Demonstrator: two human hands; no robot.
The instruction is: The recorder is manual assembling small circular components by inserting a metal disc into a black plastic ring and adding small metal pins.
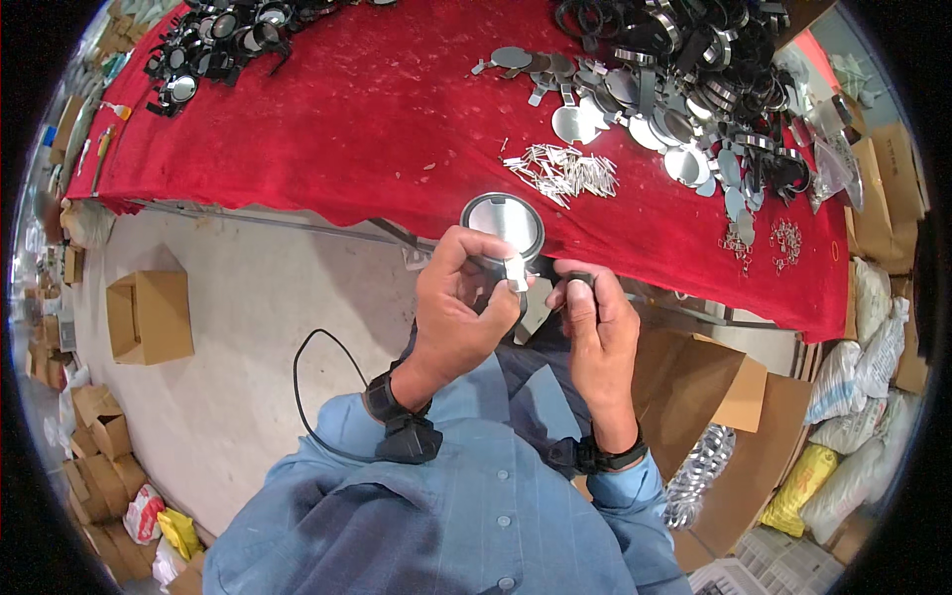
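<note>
Between the thumb and fingers of my left hand (451, 297) is a round silver disc with a black rim (504, 220), near the table's front edge. The disc's short silver tab (517, 275) points down toward me, at my thumb tip. Just to the right, my right hand (602, 337) is closed, its thumb and fingers pinching a small dark piece (581, 279) whose kind I cannot make out. The two hands are a little apart. Past the disc, a heap of small thin silver pins (565, 176) lies on the red cloth (347, 129).
Loose silver discs with tabs (620, 89) and black-and-silver ring parts (709, 50) pile up at the far right. More black parts (213, 45) lie far left. Tiny metal clips (786, 245) sit near the right edge. Cardboard boxes (149, 317) stand on the floor.
</note>
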